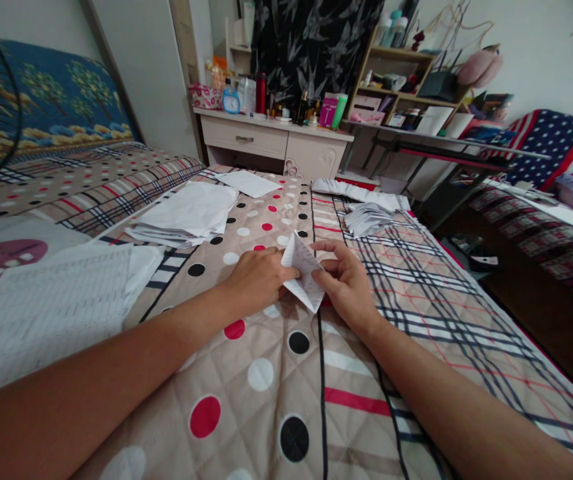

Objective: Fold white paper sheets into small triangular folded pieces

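A small folded sheet of paper (302, 267) with faint printed lines stands partly spread between my two hands, just above the quilted bedspread. My left hand (259, 280) grips its left side, the thumb pushed into the fold. On the other side my right hand (346, 283) pinches the right edge between thumb and fingers. The paper covers some of the fingertips. Beyond my left hand lies a stack of white paper (186, 210), with a single white sheet (249, 183) past it. A pile of folded paper pieces (369, 219) rests beyond my right hand.
Printed sheets (66, 300) spread over the bed at the left, beside my left forearm. A long folded paper strip (359, 192) lies near the far right edge of the bed. Past the bed stand a white dresser (246, 137) and a shelf desk (401, 100).
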Motion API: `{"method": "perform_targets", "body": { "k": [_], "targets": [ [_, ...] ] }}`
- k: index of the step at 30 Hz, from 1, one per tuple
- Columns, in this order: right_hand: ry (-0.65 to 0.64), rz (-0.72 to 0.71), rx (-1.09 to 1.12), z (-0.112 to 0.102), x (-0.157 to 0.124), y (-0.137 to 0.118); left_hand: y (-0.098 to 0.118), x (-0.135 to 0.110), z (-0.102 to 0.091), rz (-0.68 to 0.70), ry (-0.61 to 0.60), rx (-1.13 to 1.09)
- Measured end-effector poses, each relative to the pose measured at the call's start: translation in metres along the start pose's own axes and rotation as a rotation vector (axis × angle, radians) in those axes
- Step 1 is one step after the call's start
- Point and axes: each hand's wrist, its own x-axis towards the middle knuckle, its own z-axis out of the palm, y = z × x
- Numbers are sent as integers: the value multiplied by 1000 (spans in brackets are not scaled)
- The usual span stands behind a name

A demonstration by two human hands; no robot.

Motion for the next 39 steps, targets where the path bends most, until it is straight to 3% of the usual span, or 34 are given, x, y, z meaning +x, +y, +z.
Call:
{"method": "perform_targets", "body": {
  "k": [5,8,11,19,26,36,39],
  "targets": [
    [13,-47,95,-5,-1,-1,-6,0,8,-68,85,-578],
    [2,-66,109,-8,2,2,-8,2,10,-220,29,-964],
    [2,-52,63,-8,5,5,-9,3,8,-279,-13,-1124],
    [-59,70,152,-1,8,8,-5,3,9,-331,-8,-1212],
    [-43,87,123,-1,7,9,-5,3,18,-319,327,-1011],
    [-57,56,138,-2,7,7,-3,2,24,-269,264,-960],
    [-45,77,112,-2,6,10,0,0,18,-277,356,-786]
  ]
}}
